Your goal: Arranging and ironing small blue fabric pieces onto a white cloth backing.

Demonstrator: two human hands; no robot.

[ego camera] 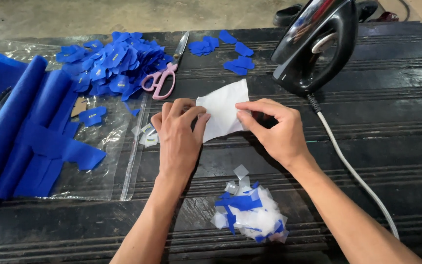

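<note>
I have the white sheet point(222, 113) pinched between both hands in the middle of the desk point(391, 122). My left hand point(179, 132) has a narrow grip on its near left edge; my right hand point(274, 129) pinches the right edge. The sheet's long axis runs from near left to far right, tilting up toward the iron point(313, 46), with both hands equally close.

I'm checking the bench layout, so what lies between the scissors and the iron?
In the head view, between the scissors and the iron lie two small clusters of blue fabric pieces on the dark table; nothing else sits there.
</note>
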